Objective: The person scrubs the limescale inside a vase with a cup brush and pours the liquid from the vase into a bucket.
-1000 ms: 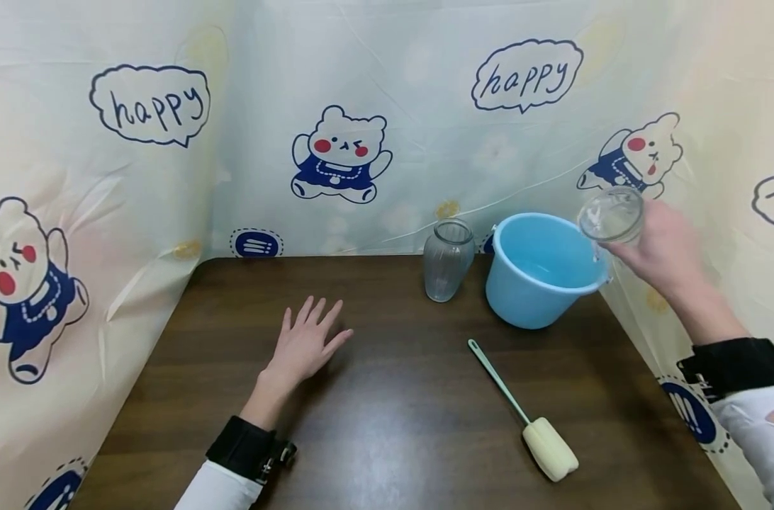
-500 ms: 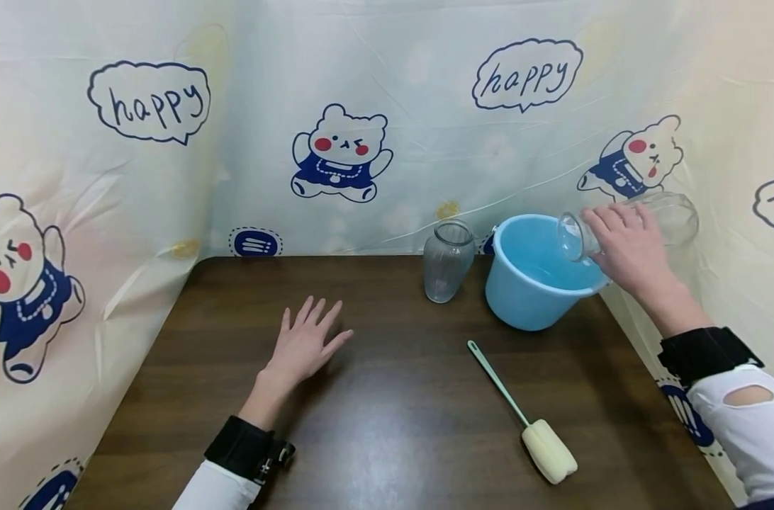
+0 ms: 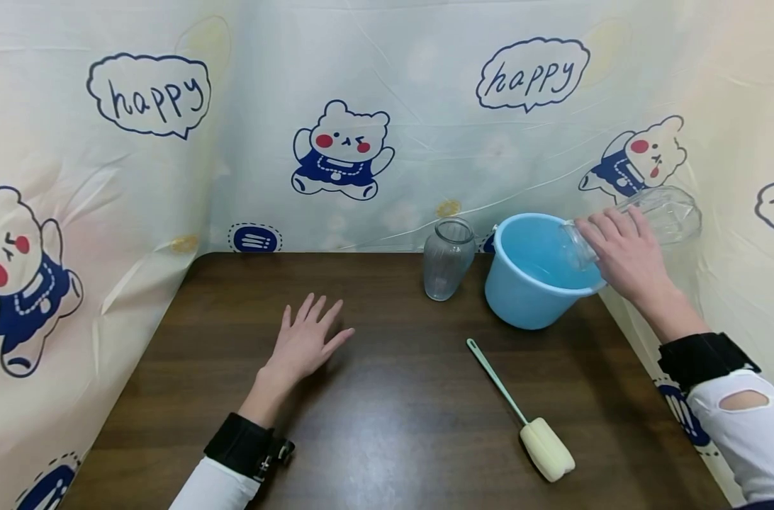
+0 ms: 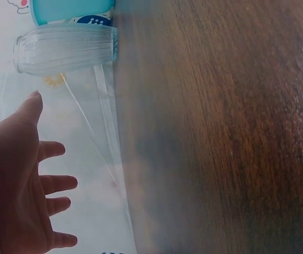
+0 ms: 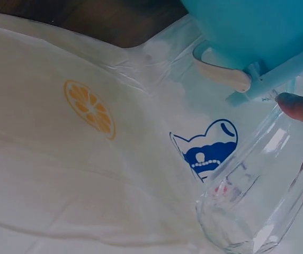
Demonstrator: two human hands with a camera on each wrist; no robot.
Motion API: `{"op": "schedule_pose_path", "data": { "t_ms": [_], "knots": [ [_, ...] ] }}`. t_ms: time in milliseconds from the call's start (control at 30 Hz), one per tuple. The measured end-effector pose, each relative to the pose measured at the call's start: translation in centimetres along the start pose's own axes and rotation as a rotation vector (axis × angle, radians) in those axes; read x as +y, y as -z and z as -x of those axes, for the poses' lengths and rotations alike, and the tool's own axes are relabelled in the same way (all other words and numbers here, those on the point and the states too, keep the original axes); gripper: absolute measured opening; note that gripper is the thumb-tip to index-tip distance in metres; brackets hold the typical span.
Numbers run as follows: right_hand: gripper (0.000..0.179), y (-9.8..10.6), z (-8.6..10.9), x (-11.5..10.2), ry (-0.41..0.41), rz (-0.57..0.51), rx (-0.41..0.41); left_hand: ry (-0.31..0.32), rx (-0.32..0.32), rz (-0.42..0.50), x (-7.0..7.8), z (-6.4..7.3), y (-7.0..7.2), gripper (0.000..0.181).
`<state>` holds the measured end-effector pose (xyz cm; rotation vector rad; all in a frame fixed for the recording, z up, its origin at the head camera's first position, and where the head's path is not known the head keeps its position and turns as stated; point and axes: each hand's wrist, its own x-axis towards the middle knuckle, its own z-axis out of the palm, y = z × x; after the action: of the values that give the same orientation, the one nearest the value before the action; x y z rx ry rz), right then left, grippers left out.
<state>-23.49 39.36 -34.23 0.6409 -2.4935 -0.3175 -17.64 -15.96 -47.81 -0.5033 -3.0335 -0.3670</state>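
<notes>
Fingers spread and holding nothing, the left hand [image 3: 307,343] is over the table [image 3: 374,432], contact unclear. Next, a glass jar [image 3: 447,265] stands upright, no contents visible. Nearer lies a sponge brush [image 3: 545,448]. Beside the jar is the blue bucket [image 3: 527,306], any liquid inside hard to tell. Rightmost, the right hand [image 3: 632,258] grips a clear glass bottle [image 3: 670,212], tilted, mouth over the bucket: probably stiff, breakable, slippery if wet, best held firmly near its neck.

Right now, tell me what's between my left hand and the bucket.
In the head and left wrist views, an upright glass jar stands between the left hand and blue bucket.
</notes>
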Motion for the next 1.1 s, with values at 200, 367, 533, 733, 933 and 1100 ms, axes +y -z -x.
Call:
{"op": "schedule_pose_path", "data": {
  "t_ms": [200, 367, 533, 733, 933, 1100],
  "knots": [
    [0.079, -0.2, 0.2, -0.3, -0.039, -0.027, -0.015, -0.003, 0.005, -0.003, -0.1, 0.1, -0.1, 0.074],
    [0.078, 0.2, 0.1, -0.8, -0.081, -0.055, -0.006, -0.006, 0.014, -0.007, -0.2, 0.1, -0.3, 0.074],
    [0.076, 1.1, 0.2, -0.9, -0.137, -0.124, 0.070, -0.004, 0.005, 0.003, -0.1, -0.2, -0.1, 0.075],
    [0.075, 2.6, 0.7, -1.1, -0.235, -0.206, 0.082, 0.004, 0.009, 0.002, 0.0, -0.3, 0.0, 0.075],
    [0.069, 4.6, 1.6, -1.7, -0.297, -0.248, 0.183, -0.001, 0.038, -0.004, -0.2, -0.4, -0.2, 0.075],
    [0.068, 6.5, 2.4, -3.0, -0.349, -0.293, 0.211, -0.006, 0.070, -0.014, -0.4, -0.6, 0.0, 0.074]
  ]
}}
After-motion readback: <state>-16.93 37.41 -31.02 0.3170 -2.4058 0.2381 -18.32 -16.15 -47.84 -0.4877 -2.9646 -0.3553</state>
